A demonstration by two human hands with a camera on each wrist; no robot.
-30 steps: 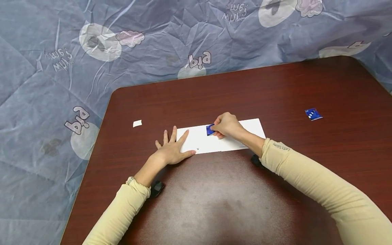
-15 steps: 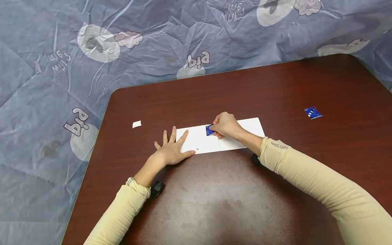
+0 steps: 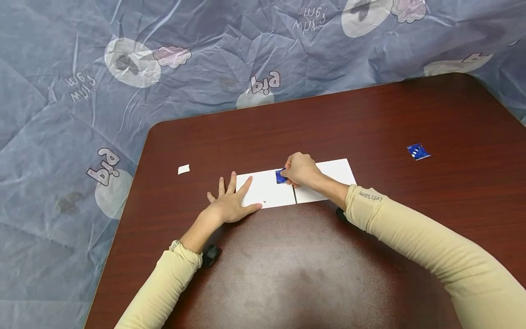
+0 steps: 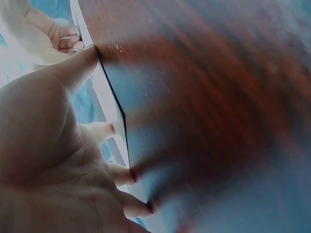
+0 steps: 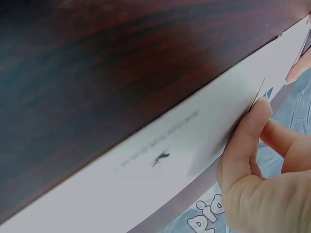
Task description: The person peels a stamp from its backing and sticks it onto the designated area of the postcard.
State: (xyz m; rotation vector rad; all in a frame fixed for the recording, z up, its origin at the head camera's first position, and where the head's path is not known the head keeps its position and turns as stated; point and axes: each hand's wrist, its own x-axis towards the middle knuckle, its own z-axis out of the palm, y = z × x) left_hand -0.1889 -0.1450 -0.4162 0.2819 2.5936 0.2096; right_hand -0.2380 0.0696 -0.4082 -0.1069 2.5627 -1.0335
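Two flat white cards lie end to end on the table, a left card and a right card, with a thin dark gap between them. My left hand rests with spread, straight fingers at the left card's outer end; its thumb and fingertips touch the card's edges in the left wrist view. With thumb and curled fingers, my right hand pinches a small blue square piece over the left card near the gap. The fingers partly cover that piece. In the right wrist view small dark marks show on the right card.
A second blue square with white marks lies on the brown table to the right. A small white scrap lies to the left. Behind the table's far edge hangs a creased blue patterned sheet.
A dark gap has opened between the two white cards, where their edges met before. My right hand keeps its pinch on the blue square piece, and the left hand stays in place.
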